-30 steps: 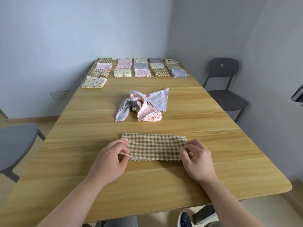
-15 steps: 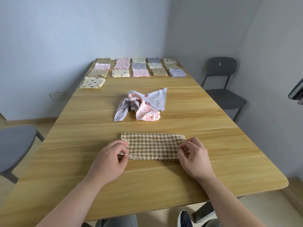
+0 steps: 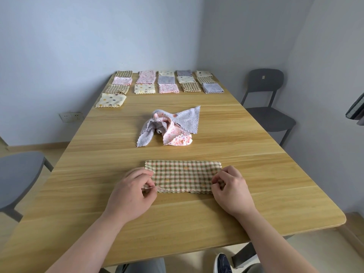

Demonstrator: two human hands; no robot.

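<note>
The curled fingers of the left hand [image 3: 134, 192] pinch the near left corner of the checked cloth [image 3: 185, 175], thumb against forefinger, with a little of the scalloped edge showing between them. The fingers of the right hand [image 3: 231, 189] are bent over the cloth's right end and seem to nip its near corner, though the knuckles hide the actual contact. The cloth, green, pink and cream, lies flat as a long folded strip across the lower middle of the frame on the wooden table [image 3: 266, 174], between the two hands. Above it, at the centre of the frame, sits a crumpled heap of grey and pink cloths [image 3: 169, 127]. Rows of folded cloths [image 3: 166, 81] line the table's far end. A grey chair [image 3: 266, 107] stands at the right and another chair [image 3: 17, 174] at the left edge.
</note>
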